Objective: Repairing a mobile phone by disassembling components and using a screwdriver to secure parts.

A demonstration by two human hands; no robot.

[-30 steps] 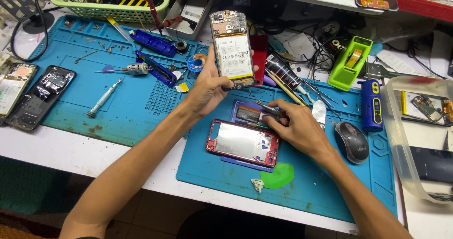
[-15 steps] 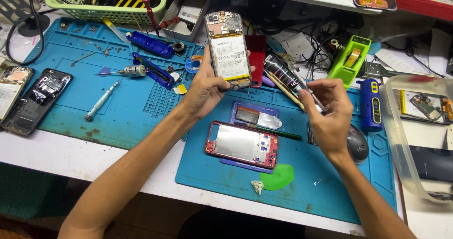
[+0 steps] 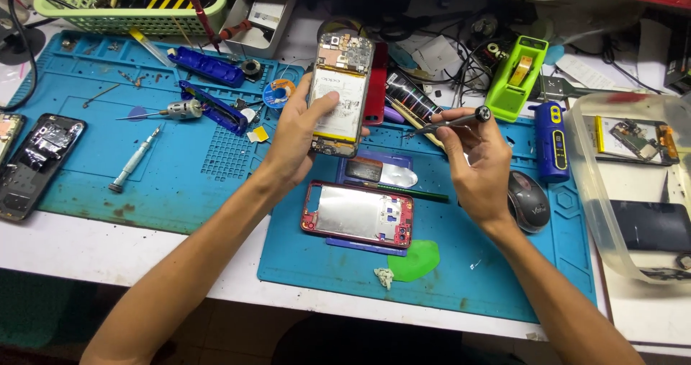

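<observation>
The left hand (image 3: 299, 138) holds an opened phone (image 3: 338, 95) upright above the blue mat (image 3: 497, 278), back side facing the camera, with its pale battery and the circuit board at the top exposed. The thumb lies across the battery's lower half while the other fingers wrap behind the body, so the phone is clamped between thumb and fingers.

The right hand (image 3: 479, 167) is raised just right of the phone. Its thumb and first fingers are pressed together in a pinch on a thin screwdriver (image 3: 450, 122), which lies nearly level, its round dark cap pointing right and its tip pointing left toward the phone's lower edge. Tip and phone look apart by a small gap.

Below the hands, a red phone frame (image 3: 358, 214) lies flat on the mat with its silvery inside facing up. Just above it sits a small dark part on a purple tray (image 3: 374, 174), with a green stick lying beside. A green pad (image 3: 414, 259) and a scrap of white tissue (image 3: 384, 276) lie near the mat's front edge.

A black mouse (image 3: 529, 201) rests right of the right wrist, a blue cylindrical tool (image 3: 553, 140) beyond it. A green tape dispenser (image 3: 517, 77) stands farther back. At the far right, a clear tray (image 3: 597, 185) holds phone parts. On the left mat (image 3: 86, 163), a second screwdriver (image 3: 133, 165) lies well apart from the hands, and a black phone (image 3: 36, 163) lies at its left edge.
</observation>
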